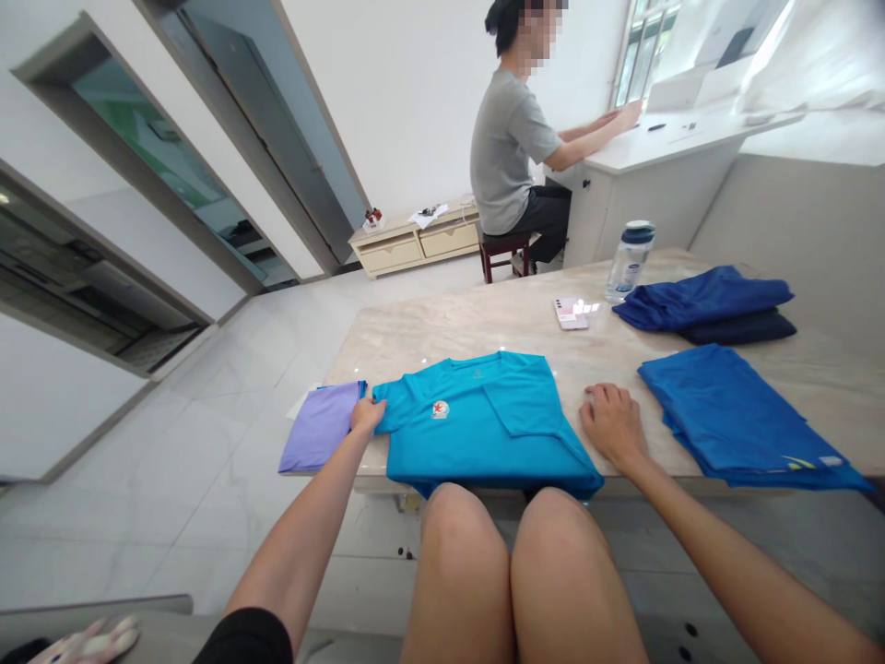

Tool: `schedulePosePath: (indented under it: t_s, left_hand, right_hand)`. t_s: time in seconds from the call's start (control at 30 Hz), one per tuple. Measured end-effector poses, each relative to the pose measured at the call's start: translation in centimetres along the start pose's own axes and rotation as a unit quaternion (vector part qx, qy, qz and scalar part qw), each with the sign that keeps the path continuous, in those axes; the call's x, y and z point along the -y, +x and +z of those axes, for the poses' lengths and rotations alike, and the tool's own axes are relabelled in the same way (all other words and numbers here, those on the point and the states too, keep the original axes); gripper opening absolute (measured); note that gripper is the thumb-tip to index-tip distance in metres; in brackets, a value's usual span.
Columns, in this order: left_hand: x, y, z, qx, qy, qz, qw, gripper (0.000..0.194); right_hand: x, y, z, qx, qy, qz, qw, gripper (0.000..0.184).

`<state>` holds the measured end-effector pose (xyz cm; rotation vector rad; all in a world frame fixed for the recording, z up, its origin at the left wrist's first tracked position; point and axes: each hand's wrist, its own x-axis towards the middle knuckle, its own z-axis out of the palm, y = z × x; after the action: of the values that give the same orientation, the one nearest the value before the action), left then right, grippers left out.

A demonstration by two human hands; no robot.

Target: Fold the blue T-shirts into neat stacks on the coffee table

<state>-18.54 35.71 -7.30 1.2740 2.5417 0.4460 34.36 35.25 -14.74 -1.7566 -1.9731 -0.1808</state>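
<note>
A turquoise T-shirt (470, 438) lies on the table in front of my knees, a small round badge on its chest. One sleeve is folded inward across the body; the other sticks out to the left. At that outer sleeve's hem, my left hand (366, 415) pinches the cloth. My right hand (614, 426) rests on the tabletop just right of the shirt, apart from it, its fingers loosely spread and holding nothing. A folded lilac garment (319, 429) is close by my left hand. To the right of my other hand lies a folded blue garment (739, 415).
The marble-look table (401, 327) also bears a phone (571, 314), a water bottle (629, 263) and a dark blue garment pile (705, 304). Beyond it, a person in grey (508, 148) sits on a stool at a white desk (667, 138). A low cabinet (415, 242) stands against the wall.
</note>
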Motion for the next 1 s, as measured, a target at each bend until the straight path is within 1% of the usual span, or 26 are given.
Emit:
schedulePosePath:
  t_s: [0.1,0.17,0.27,0.37,0.43,0.47,0.53,0.57,0.6,0.63,0.73,0.8,0.9,1.0]
  left_hand:
    - [-0.5,-0.3,-1.3,-0.013,-0.007,0.019,1.0,0.01]
    - [-1.4,-0.4,-2.0,-0.022,-0.016,0.047,0.999,0.008]
    - [-3.8,-0.9,-2.3,-0.03,-0.034,0.095,0.994,0.01]
    - [-7.0,-2.1,-1.5,-0.019,-0.055,0.157,0.986,0.011]
    - [-9.2,-3.4,-0.3,0.016,-0.081,0.209,0.974,0.015]
    - [-10.2,-4.1,0.4,0.049,-0.1,0.229,0.967,0.018]
    - [-11.4,-5.5,2.0,0.136,-0.132,0.237,0.953,0.028]
    - [-11.6,-6.1,2.7,0.171,-0.134,0.234,0.948,0.033]
    - [-11.5,-6.5,3.5,0.188,-0.123,0.235,0.946,0.036]
    - [-11.1,-6.9,4.2,0.186,-0.103,0.248,0.945,0.039]
    - [-8.7,-7.8,5.9,0.132,-0.024,0.333,0.934,0.046]
    - [-6.9,-8.3,6.8,0.116,0.02,0.375,0.92,0.054]
    - [-5.2,-9.0,7.9,0.083,0.063,0.385,0.917,0.06]
    - [-5.1,-9.4,8.5,0.06,0.073,0.38,0.92,0.062]
  right_hand:
    - [0.1,0.1,-0.1,0.004,-0.005,0.002,1.0,0.021]
    - [0.1,0.1,-0.2,0.007,-0.007,0.003,1.0,0.021]
    - [0.2,0.2,-0.4,0.012,-0.009,0.006,1.0,0.021]
    - [0.2,0.2,-0.6,0.018,-0.008,0.009,1.0,0.022]
    - [0.2,0.2,-0.7,0.022,-0.008,0.008,1.0,0.023]
    - [0.2,0.2,-0.8,0.023,-0.009,0.008,1.0,0.023]
    - [0.3,0.2,-0.9,0.025,-0.007,0.01,1.0,0.024]
    - [0.3,0.2,-0.9,0.026,-0.006,0.011,1.0,0.024]
    - [0.3,0.2,-0.9,0.028,-0.005,0.013,1.0,0.025]
    - [0.3,0.2,-0.9,0.03,-0.004,0.015,0.999,0.025]
    - [0.2,0.2,-1.0,0.036,-0.005,0.018,0.999,0.025]
    - [0.2,0.3,-1.0,0.04,-0.009,0.018,0.999,0.025]
    - [0.2,0.4,-1.1,0.042,-0.017,0.019,0.999,0.025]
    - [0.3,0.5,-1.2,0.044,-0.025,0.02,0.999,0.025]
